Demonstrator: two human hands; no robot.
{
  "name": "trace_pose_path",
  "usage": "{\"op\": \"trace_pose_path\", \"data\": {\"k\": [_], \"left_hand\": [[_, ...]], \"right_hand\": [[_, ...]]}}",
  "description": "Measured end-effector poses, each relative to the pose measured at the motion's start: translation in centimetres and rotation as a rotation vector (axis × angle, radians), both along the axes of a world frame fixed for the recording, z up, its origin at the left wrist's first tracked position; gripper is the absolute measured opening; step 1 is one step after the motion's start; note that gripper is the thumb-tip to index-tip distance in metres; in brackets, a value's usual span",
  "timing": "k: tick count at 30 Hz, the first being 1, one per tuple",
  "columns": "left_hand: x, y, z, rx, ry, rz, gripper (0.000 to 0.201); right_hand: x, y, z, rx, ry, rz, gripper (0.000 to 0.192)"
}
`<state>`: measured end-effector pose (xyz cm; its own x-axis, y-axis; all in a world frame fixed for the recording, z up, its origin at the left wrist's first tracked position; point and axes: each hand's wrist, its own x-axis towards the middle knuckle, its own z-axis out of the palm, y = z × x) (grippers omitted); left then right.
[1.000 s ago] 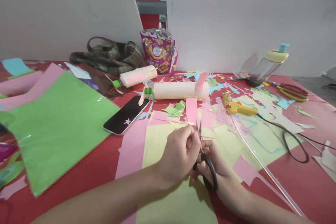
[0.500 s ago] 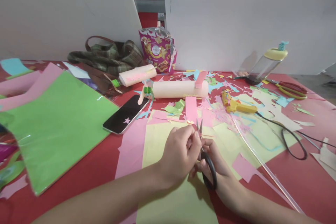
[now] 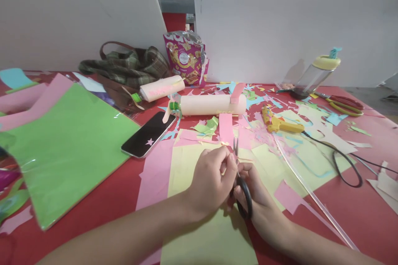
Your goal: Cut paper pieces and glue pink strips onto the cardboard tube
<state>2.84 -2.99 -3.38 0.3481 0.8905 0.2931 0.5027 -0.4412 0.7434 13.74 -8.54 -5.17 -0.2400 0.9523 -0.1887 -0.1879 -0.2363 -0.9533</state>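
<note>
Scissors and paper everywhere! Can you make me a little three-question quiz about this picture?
1. True or false: the right hand holds the black-handled scissors.
2. What lies on the dark phone screen? A) a pink paper star B) a coin C) a key
3. Fill in: the yellow glue gun lies to the ____ of the long pink paper roll.

Key:
1. True. Its fingers go through the loops, and the left hand pinches something small at the blades, too small to make out.
2. A.
3. Right.
</note>
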Motion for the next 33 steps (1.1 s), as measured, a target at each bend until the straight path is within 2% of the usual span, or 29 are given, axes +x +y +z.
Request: {"op": "trace_pose_path", "data": {"k": [10, 15, 17, 20, 25, 30, 33], "left_hand": [[-0.8, 1.3, -0.3, -0.162, -0.101, -0.005, 0.026], [-0.9, 0.8, -0.7, -0.260, -0.123, -0.106, 0.026], [-0.8, 0.4, -1.0, -0.265, -0.104, -0.164, 0.026], [-0.7, -0.2, -1.2, -0.256, -0.085, -0.228, 0.024], [-0.8, -0.7, -1.2, -0.283, -0.079, -0.260, 0.021], [-1.0, -1.0, -1.1, -0.301, -0.085, -0.244, 0.023], [-1.4, -0.4, -0.9, -0.302, -0.050, -0.203, 0.025]], "right_hand": [[1.3, 0.8, -0.8, 0.030, 0.204, -0.143, 0.026], [2.0, 1.7, -0.7, 0.047, 0.088, -0.342, 0.031], [2.1, 2.0, -0.5, 0.043, 0.045, -0.377, 0.034], [2.1, 2.2, -0.2, 0.043, 0.014, -0.387, 0.039], [2.1, 2.0, -0.1, 0.060, -0.021, -0.355, 0.040], [2.1, 1.9, -0.1, 0.063, -0.046, -0.335, 0.040], [2.1, 1.9, 0.2, 0.070, -0.072, -0.339, 0.037]]}}
